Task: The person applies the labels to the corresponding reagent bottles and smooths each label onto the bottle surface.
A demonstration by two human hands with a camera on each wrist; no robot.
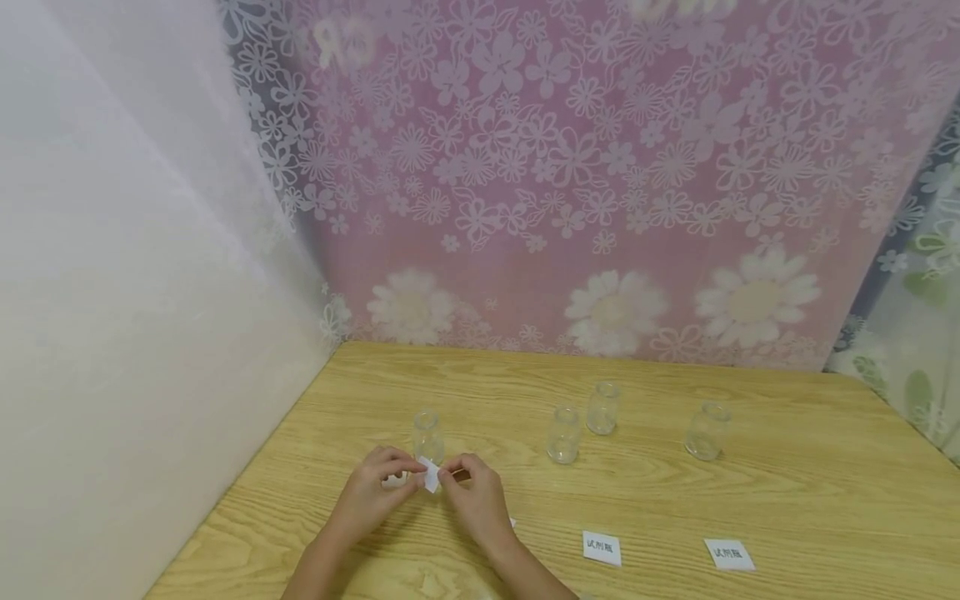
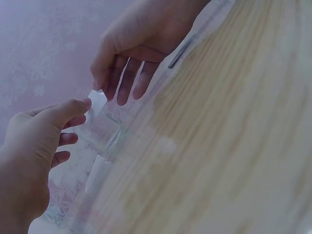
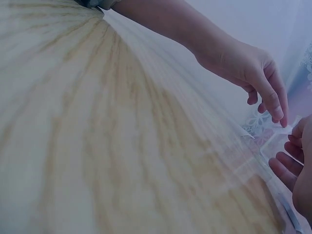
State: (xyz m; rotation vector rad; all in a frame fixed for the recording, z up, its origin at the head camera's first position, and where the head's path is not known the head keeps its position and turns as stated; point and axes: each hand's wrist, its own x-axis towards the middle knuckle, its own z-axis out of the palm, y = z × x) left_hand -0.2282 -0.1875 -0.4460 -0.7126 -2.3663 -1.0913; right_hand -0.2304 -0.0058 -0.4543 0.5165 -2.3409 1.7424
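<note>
A small white paper label [image 1: 430,476] is held up between both hands. My left hand [image 1: 375,490] pinches its left edge with thumb and forefinger. From the other side my right hand [image 1: 477,502] pinches the label too, its other fingers loosely bent, as the left wrist view shows. Right behind the label stands a clear glass jar [image 1: 427,435], its lower part overlapped by the paper and fingers in the head view. In the right wrist view the label [image 3: 284,129] is a pale patch between the fingertips.
Three more glass jars, one nearer [image 1: 564,436], one farther back [image 1: 602,408] and one at right [image 1: 707,432], stand on the wooden table [image 1: 825,475]. Two printed white labels [image 1: 602,547] [image 1: 729,554] lie near the front. Floral curtains hang behind; a white sheet borders the left.
</note>
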